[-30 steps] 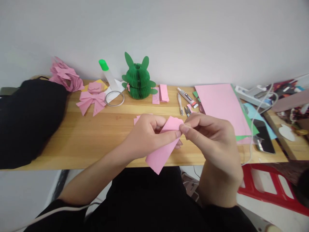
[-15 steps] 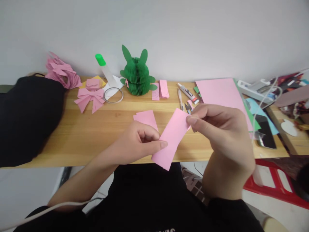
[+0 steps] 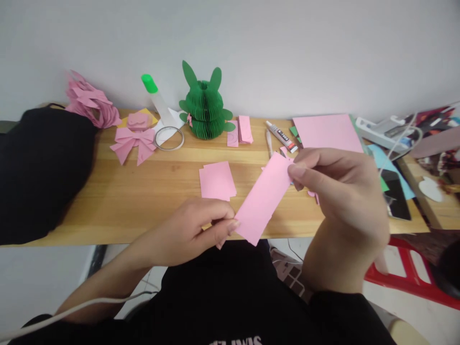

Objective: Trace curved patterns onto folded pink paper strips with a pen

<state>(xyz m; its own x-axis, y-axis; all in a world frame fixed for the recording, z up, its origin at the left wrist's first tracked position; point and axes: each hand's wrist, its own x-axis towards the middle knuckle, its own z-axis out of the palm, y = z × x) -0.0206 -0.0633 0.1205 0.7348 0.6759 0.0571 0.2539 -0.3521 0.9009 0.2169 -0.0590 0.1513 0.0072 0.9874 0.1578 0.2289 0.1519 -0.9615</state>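
Head view gives me 1 long pink paper strip [image 3: 264, 196] held slantwise between 2 hands. The left hand [image 3: 190, 235] pinches its lower corner between thumb and forefinger, just past the near edge of the light wooden table [image 3: 125, 201], and the right hand [image 3: 338, 191] pinches its upper end above the tabletop. I see a small stack of pink paper rectangles [image 3: 216, 180] lying flat just behind the left hand, clear of the strip, with bare wood open to its left, while a large pink paper sheet [image 3: 327, 132] crowds the far right.

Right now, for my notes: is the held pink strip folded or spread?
Spread: the pink strip stretches flat, no crease showing, between left hand and right hand.
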